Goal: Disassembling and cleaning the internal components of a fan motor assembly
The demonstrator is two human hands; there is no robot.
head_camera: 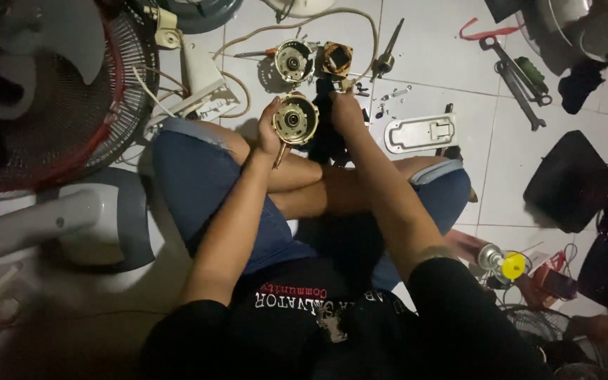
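Black-sleeved arms reach out over crossed legs in denim shorts (198,190), so the work sits above the lap. At ten o'clock a large fan guard (58,91) lies pushed aside, with the white fan base (100,225) at eight. Left hand (270,130) is closed around the round motor housing (295,118), open face up toward the camera. Right hand (346,112), at twelve, is curled over something dark; its grip I cannot tell. Beyond lie a second motor half (293,61), grey cover plate (420,132), wrenches (518,77) at two and a screwdriver (387,51).
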